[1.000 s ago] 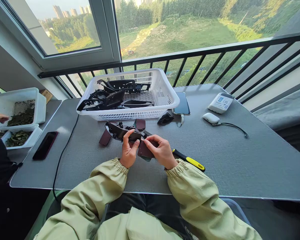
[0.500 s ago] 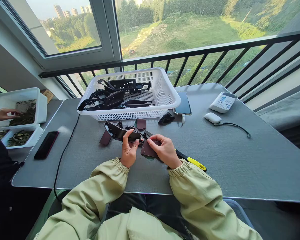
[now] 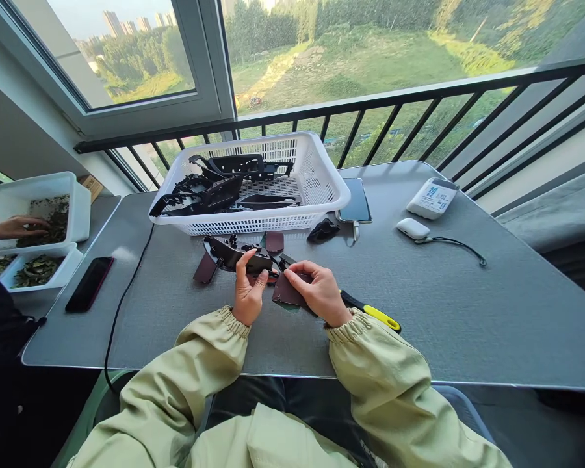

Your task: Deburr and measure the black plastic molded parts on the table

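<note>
My left hand (image 3: 249, 294) is closed on a curved black plastic part (image 3: 229, 252), thumb and index finger at its right end. My right hand (image 3: 324, 292) pinches a dark brown sheet of sandpaper (image 3: 289, 291), held close to that end of the part. Just beyond my hands lies another small brown sandpaper piece (image 3: 274, 242), and a further brown piece (image 3: 205, 268) rests to the left under the part. A yellow-and-black utility knife (image 3: 377, 316) lies right of my right hand. Where the sheet meets the part is hard to make out.
A white basket (image 3: 253, 225) of black plastic parts stands at the table's back. Around it lie a tablet-like device (image 3: 357, 201), black cloth (image 3: 323, 231), white case (image 3: 413, 228) and phone (image 3: 90, 284). At far left another person's hand (image 3: 17, 229) reaches into a leaf-filled tub (image 3: 80, 208).
My hands, the black part and the sandpaper hold nearly the same position. At the far left, the other person's hand has moved slightly rightward in the tub.
</note>
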`<state>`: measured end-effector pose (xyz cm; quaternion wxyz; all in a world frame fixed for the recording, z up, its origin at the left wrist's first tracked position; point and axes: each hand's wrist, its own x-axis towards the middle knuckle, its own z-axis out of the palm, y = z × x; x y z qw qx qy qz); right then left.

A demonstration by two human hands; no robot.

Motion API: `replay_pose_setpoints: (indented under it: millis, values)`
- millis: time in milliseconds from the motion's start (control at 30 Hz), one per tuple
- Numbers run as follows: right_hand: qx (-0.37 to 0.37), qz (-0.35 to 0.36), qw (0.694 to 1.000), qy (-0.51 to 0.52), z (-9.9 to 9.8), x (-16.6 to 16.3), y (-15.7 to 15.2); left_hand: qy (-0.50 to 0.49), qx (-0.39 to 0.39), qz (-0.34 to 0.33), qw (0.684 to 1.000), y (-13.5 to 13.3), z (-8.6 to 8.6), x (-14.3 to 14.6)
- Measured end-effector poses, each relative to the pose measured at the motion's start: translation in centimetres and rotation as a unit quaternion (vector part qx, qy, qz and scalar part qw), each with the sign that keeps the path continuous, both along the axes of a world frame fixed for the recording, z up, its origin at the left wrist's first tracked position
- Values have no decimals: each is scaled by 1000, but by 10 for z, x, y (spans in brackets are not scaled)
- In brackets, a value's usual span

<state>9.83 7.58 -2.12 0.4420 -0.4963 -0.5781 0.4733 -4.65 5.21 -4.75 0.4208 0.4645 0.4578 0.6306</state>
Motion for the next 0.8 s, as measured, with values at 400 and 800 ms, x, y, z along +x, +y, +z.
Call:
replay_pose_setpoints:
  millis: [400, 800]
  values:
    - [-102, 30, 989, 106, 3, 3, 4, -122, -68, -13, 990, 7, 6, -8]
    - [-97, 74, 983, 140, 2, -1, 0, -131, -105, -72, 983, 7, 12, -2]
